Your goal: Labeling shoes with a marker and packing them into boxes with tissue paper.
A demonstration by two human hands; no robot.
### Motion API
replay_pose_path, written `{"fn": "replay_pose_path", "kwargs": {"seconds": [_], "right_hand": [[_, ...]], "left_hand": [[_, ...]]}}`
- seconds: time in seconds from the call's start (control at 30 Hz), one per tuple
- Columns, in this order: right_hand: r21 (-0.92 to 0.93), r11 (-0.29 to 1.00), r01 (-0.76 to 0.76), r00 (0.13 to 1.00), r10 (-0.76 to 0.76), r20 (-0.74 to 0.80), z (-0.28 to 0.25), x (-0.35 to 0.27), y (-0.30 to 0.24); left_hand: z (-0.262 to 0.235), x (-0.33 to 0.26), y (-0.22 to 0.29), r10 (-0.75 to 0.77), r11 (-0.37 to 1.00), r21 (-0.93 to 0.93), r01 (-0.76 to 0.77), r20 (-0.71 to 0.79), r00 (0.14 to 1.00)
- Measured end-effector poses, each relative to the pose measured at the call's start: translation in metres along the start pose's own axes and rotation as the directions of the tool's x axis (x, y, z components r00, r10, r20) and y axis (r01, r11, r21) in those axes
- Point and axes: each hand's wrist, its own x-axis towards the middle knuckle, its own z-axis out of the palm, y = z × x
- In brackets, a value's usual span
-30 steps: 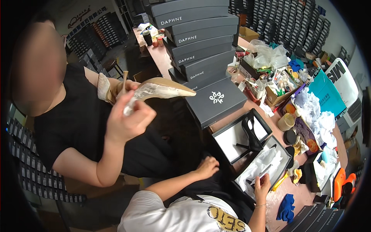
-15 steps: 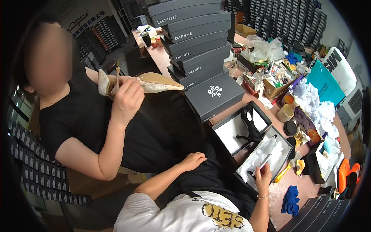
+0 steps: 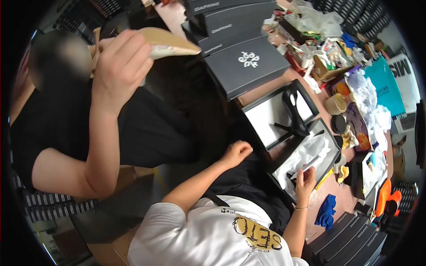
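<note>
Over my dark-trousered lap, my left hand (image 3: 238,154) is loosely closed, with nothing visible in it. My right hand (image 3: 306,181) is at the near right side of a dark shoebox (image 3: 333,165), beside crumpled white tissue paper (image 3: 306,155). Its fingers are curled; what they hold, if anything, is hard to make out. Beyond it, a black high-heeled shoe (image 3: 293,116) lies across the white-lined box part (image 3: 262,125). At the left, another person's hand (image 3: 122,66) holds up a pointed high-heeled shoe (image 3: 166,42) with a tan sole.
Dark shoeboxes (image 3: 246,62) are stacked at the back; more boxes (image 3: 348,239) stand at the lower right. On the pink table lie a blue cloth (image 3: 326,212) and, farther right, an orange-handled tool (image 3: 384,197). Cluttered trays, a jar (image 3: 336,104) and crumpled paper (image 3: 364,91) line its far side.
The view has shifted and tilted. The other person leans nearer, their raised shoe now farther left. My left hand's fingers are more curled; my right hand stays beside the tissue-filled box.
</note>
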Motion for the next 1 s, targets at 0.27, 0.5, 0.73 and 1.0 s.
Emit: {"fn": "replay_pose_path", "kwargs": {"seconds": [0.27, 0.5, 0.73, 1.0], "right_hand": [[-0.016, 1.0, 0.017, 1.0, -0.016, 0.025, 0.002, 0.004, 0.006], [-0.008, 1.0, -0.018, 0.999, 0.018, 0.032, 0.006, 0.005, -0.004], [-0.105, 0.994, -0.025, 1.0, 0.024, -0.005, -0.004, -0.002, 0.014], [-0.197, 0.98, -0.024, 0.999, 0.032, 0.038, 0.002, -0.002, 0.006]], "left_hand": [[-0.051, -0.058, -0.204, -0.783, 0.591, 0.133, 0.796, -0.141, 0.605], [-0.018, -0.166, -0.279, -0.88, 0.473, 0.089, 0.877, 0.091, 0.465], [-0.005, -0.152, -0.252, -0.943, 0.044, -0.664, 0.747, 0.22, 0.251], [-0.002, -0.11, -0.237, -0.974, 0.194, -0.494, 0.848, 0.006, 0.226]]}}
